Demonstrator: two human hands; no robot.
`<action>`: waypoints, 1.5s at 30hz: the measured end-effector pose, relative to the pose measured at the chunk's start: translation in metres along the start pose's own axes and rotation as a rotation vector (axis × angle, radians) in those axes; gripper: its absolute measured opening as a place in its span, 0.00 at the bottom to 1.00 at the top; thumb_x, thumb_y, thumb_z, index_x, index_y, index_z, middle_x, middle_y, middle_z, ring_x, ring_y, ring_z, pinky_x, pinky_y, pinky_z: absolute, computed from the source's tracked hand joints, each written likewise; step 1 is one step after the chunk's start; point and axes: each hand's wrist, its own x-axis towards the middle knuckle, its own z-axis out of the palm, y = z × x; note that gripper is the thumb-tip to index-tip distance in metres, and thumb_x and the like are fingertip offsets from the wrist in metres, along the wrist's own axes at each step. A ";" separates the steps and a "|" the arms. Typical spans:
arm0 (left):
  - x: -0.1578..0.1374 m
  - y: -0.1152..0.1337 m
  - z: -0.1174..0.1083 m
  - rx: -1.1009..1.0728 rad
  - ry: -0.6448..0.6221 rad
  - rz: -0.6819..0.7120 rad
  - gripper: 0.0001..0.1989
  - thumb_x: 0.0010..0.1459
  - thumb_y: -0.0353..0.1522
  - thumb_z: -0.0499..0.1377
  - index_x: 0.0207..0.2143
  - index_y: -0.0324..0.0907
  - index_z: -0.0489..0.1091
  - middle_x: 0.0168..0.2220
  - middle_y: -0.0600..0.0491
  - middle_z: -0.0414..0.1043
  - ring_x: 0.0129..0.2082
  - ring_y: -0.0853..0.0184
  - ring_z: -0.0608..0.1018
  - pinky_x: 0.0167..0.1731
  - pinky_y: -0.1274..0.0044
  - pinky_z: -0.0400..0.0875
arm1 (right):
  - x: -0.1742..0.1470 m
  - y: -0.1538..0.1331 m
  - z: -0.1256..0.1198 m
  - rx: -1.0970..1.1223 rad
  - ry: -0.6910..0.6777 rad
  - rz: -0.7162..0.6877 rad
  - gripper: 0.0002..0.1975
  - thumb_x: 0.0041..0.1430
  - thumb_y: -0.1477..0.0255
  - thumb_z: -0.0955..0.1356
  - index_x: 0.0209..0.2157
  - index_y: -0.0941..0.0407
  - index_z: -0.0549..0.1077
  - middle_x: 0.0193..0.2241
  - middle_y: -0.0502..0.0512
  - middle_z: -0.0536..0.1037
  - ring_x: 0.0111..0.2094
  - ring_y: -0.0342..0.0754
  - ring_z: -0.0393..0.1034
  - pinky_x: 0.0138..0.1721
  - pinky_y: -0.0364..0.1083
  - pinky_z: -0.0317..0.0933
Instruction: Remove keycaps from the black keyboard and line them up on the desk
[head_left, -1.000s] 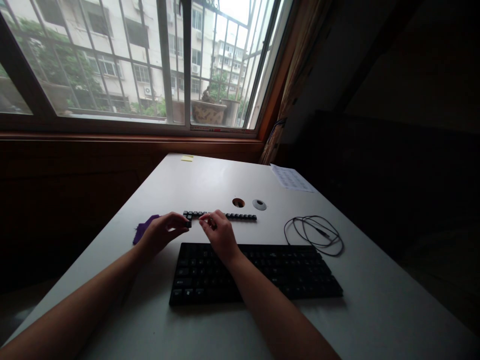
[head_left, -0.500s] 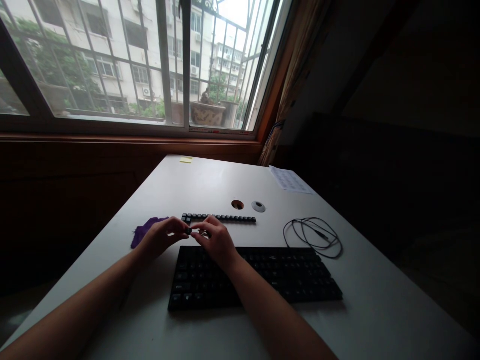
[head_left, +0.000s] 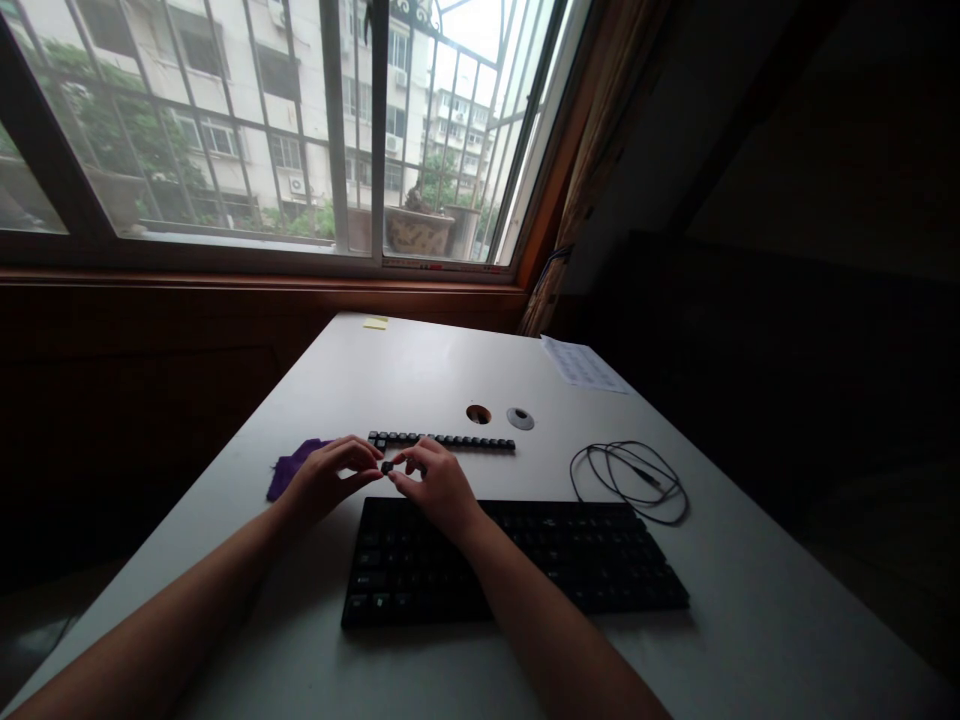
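Note:
A small black keycap (head_left: 387,467) is up between my two hands, just beyond the keyboard's top left corner. My left hand (head_left: 330,475) pinches it from the left with thumb and fingertips. From the other side, the thumb and index finger of my right hand (head_left: 439,485) close on it too. Below my right wrist lies a black keyboard (head_left: 592,550), partly covered by that forearm. Behind the hands runs a row of loose black keycaps (head_left: 472,442), with a few more starting a second row at its left end.
A crumpled purple cloth (head_left: 289,468) lies left of my left hand. The coiled black cable (head_left: 574,470) is at the right. Farther back are a round hole (head_left: 478,413), its grey cover (head_left: 520,419), a printed sheet (head_left: 585,365) and yellow sticky notes (head_left: 376,323).
The keycap has shifted slightly right, from my left fingertips to between both hands' fingertips. A pale bit seen by my right fingers no longer shows. The whole view has shifted slightly.

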 end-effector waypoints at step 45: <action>0.003 -0.003 -0.005 -0.021 0.325 -0.425 0.12 0.61 0.40 0.57 0.38 0.39 0.70 0.37 0.48 0.74 0.37 0.60 0.80 0.39 0.69 0.77 | 0.005 0.003 -0.020 -0.618 -0.504 -0.005 0.23 0.64 0.68 0.61 0.61 0.46 0.63 0.53 0.54 0.71 0.44 0.51 0.73 0.41 0.46 0.65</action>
